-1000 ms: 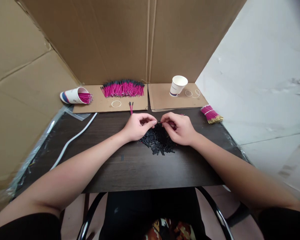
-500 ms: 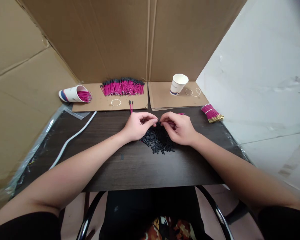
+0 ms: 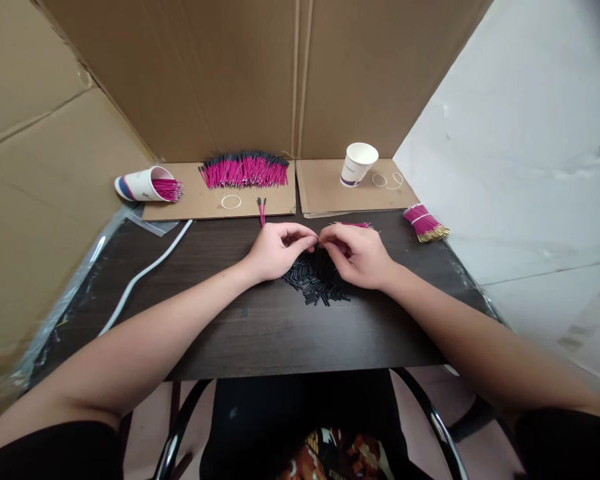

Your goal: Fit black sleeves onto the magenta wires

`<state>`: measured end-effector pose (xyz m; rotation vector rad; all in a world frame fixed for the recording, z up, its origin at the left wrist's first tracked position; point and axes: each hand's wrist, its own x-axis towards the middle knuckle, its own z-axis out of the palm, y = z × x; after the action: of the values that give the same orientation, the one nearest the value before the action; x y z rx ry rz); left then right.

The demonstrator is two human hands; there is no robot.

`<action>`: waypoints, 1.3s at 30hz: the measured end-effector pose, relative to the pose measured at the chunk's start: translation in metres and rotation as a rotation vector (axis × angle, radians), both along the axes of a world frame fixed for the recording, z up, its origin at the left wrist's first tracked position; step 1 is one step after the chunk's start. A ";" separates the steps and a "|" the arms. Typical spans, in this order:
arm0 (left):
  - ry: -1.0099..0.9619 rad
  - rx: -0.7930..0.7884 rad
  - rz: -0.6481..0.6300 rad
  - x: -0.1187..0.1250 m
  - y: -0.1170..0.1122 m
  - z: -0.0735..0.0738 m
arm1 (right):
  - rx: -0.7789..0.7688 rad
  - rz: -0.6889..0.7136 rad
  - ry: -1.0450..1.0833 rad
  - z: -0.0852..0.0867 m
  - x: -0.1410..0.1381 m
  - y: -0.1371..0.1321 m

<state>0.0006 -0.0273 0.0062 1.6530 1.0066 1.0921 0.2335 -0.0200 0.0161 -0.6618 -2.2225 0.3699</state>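
Fingertip to fingertip, my left hand and my right hand meet over a pile of short black tubes. Both are closed in a pinch, thumb against forefinger. Whatever lies between the fingertips is too small to make out. Just beyond my left hand lie a couple of pink wires with black ends. Behind my right hand, partly hidden by it, more pink wires lie on the dark table.
Cardboard at the back bears a row of black-tipped pink wires, a rubber band, a tipped paper cup of pink wires and an upright paper cup. A banded wire bundle lies right, a white cable left.
My hands stay nearly in place, with their fingertips pinched close together. The view has shifted very slightly. Slightly more of the pink wires behind my right hand shows.
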 end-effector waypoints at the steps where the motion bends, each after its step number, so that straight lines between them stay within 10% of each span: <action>1: -0.005 0.001 0.000 0.000 0.000 0.000 | -0.005 0.000 0.003 0.000 0.000 0.000; 39: -0.033 -0.027 0.066 -0.003 0.001 0.004 | -0.169 -0.193 0.210 0.007 -0.003 -0.002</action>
<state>-0.0021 -0.0264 0.0102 1.5854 1.0570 1.1408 0.2301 -0.0216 0.0228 -0.8786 -1.9242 0.5080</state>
